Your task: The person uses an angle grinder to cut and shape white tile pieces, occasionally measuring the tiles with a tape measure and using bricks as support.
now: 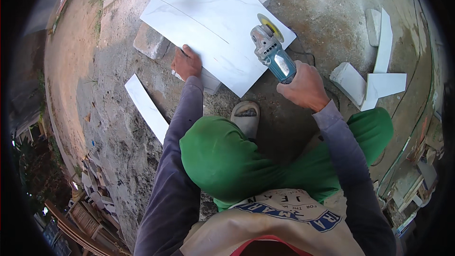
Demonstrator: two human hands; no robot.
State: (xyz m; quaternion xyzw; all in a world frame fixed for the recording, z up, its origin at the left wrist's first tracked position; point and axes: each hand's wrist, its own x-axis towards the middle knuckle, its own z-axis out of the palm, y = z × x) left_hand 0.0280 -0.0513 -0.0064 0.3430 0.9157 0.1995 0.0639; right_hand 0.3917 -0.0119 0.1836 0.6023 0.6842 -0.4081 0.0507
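A large white marbled tile [208,19] lies flat across blocks, with a thin dark straight line running over part of it. My left hand [188,62] grips its near-left edge, thumb side toward the top face and the other fingers partly hidden. In my right hand [305,86] is a teal and grey angle grinder [277,57], held by its body. The grinder's yellow-faced disc [271,27] is tilted over the tile's right part; whether it touches or spins I cannot tell. A dark cord trails behind the grinder.
Under the tile's left side sits a stone block [150,41]. A narrow white tile strip [146,106] lies on the ground left of my arm. At right, white tile offcuts [385,85] lean by a pale block [350,81]. My sandalled foot [246,119] is close to the tile's near corner.
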